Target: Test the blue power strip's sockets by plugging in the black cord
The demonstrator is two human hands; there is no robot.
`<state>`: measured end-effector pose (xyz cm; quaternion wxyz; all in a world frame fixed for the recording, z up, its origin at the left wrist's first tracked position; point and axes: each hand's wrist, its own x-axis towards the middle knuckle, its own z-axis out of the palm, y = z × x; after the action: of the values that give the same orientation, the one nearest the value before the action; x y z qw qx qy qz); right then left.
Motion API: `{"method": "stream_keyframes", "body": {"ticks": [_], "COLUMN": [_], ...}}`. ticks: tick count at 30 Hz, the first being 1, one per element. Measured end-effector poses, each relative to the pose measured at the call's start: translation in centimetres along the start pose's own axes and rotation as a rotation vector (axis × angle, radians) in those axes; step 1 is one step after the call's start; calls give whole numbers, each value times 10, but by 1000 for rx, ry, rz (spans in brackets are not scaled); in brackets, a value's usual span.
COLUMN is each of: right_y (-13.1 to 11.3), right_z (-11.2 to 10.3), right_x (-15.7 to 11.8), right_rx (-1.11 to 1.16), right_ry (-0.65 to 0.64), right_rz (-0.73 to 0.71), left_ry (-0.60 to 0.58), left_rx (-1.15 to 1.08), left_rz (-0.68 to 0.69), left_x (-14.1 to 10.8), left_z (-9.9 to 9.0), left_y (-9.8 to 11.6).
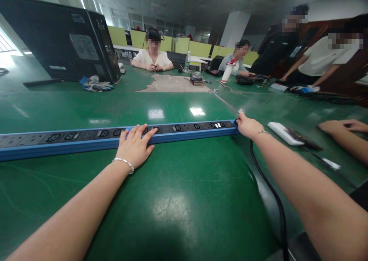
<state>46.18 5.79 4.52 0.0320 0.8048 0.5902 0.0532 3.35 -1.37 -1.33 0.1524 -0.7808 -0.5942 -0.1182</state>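
Observation:
A long blue power strip (172, 139) with black sockets lies across the green table. My left hand (134, 146) rests on its middle, palm down with the fingers spread. At the strip's right end, my right hand (248, 126) is closed around something I cannot make out. A thin cord (225, 103) stretches from near that hand to a small heap farther back on the table. Below my right hand a black cable (268, 186) hangs down in a curve.
A large black case (71, 42) stands at the back left beside grey-blue gloves (96, 84). A white device (284, 133) and another person's hands (333, 127) are at the right. Several people, a bottle (187, 61) and a white roll (227, 73) are at the back.

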Motion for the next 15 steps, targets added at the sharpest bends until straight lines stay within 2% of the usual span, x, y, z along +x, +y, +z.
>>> {"method": "stream_keyframes", "body": {"ticks": [5, 11, 15], "right_y": [3, 18, 13], "right_z": [-5, -28, -26], "right_x": [0, -7, -16], "right_rx": [66, 150, 236], "right_ry": [28, 243, 182], "right_rz": [-1, 50, -12], "left_ry": [3, -13, -26], "left_rx": [-3, -25, -32], "left_rz": [-15, -26, -23], "left_x": [0, 1, 1], "left_z": [1, -1, -2], "left_y": [0, 1, 1]}}
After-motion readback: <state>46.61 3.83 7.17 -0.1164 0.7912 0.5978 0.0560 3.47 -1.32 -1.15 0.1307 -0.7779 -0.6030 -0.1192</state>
